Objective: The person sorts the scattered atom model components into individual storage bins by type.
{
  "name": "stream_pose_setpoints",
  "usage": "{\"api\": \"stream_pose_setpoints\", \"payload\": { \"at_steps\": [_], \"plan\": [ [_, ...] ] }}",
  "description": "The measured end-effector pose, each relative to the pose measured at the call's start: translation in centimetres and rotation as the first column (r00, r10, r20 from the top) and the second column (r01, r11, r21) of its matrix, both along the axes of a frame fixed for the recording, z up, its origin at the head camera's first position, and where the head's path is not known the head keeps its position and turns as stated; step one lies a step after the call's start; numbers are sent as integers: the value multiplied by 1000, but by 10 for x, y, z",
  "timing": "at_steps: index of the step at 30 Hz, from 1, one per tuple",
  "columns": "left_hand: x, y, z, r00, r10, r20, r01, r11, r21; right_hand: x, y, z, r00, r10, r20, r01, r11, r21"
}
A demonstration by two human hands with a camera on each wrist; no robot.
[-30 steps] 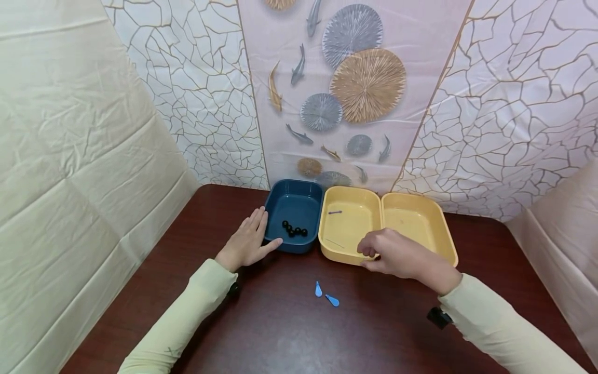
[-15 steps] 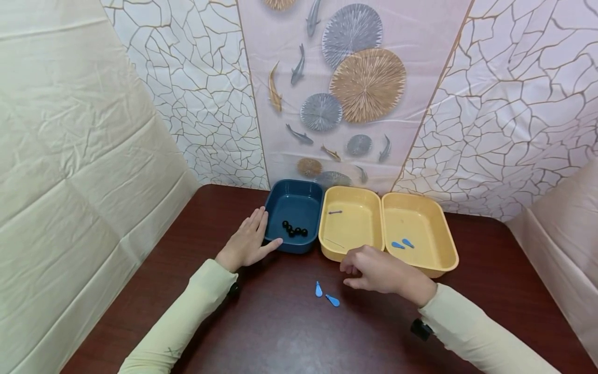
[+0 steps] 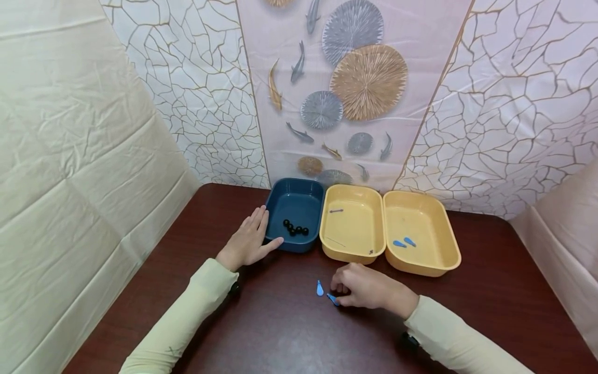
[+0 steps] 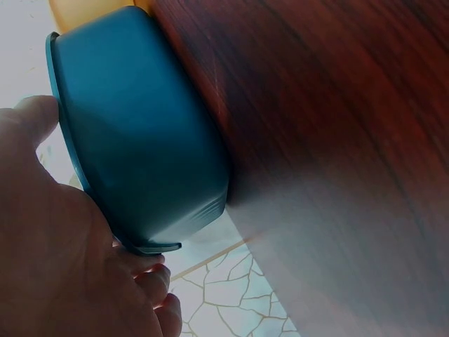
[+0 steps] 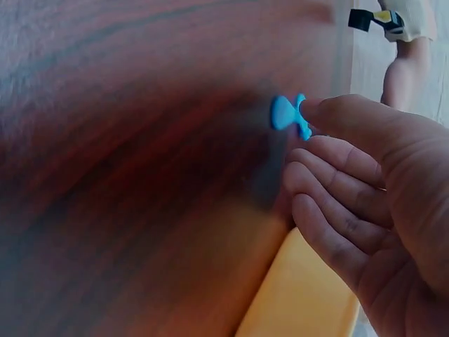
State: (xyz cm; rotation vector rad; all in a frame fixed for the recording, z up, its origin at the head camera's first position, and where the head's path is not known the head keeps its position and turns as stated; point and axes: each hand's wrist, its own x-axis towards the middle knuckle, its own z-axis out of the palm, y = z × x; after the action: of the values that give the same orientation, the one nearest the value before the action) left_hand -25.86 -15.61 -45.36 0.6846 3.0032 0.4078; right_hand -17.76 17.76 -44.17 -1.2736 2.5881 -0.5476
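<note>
My left hand (image 3: 247,239) rests against the left side of a dark blue tray (image 3: 301,195); its fingers are straight and the thumb touches the front rim. In the left wrist view, the hand (image 4: 77,232) lies along the rim of the tray (image 4: 140,119). My right hand (image 3: 366,286) is low over the table, its thumb touching or just beside a small blue teardrop-shaped piece (image 3: 332,298). A second blue teardrop-shaped piece (image 3: 320,288) lies just left of it. In the right wrist view, thumb and fingertips stand apart near the blue pieces (image 5: 283,112); the index finger is mostly hidden.
Several black beads (image 3: 293,229) lie in the dark blue tray. The middle yellow tray (image 3: 357,197) holds small thin purplish items (image 3: 336,211). In the right yellow tray (image 3: 430,208) lie two blue teardrop-shaped pieces (image 3: 404,242). A patterned cloth (image 3: 369,83) hangs behind.
My right hand has moved left and toward me, from the yellow trays to the blue pieces on the table, uncovering the trays' front parts. My left hand stays where it was.
</note>
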Motion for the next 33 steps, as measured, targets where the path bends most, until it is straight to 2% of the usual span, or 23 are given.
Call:
{"api": "stream_pose_setpoints", "payload": {
  "at_steps": [5, 13, 20, 27, 33],
  "plan": [
    [0, 1, 1, 1000, -2, 1, 2, 1000, 0, 1, -3, -6, 1000, 17, -14, -17, 1000, -12],
    [0, 1, 2, 1000, 5, 3, -6, 1000, 3, -1, -8, -8, 994, -27, 102, 27, 1000, -2],
    [1, 0, 0, 1000, 12, 9, -12, 1000, 4, 1, -9, -10, 991, -24, 130, 24, 1000, 4],
    [3, 0, 2, 1000, -1, -5, 1, 1000, 16, 3, -3, 1, 989, -32, 143, 35, 999, -17],
    [4, 1, 2, 1000, 0, -6, 0, 1000, 15, 3, 6, 22, 993, -58, 107, 59, 998, -11]
  ]
}}
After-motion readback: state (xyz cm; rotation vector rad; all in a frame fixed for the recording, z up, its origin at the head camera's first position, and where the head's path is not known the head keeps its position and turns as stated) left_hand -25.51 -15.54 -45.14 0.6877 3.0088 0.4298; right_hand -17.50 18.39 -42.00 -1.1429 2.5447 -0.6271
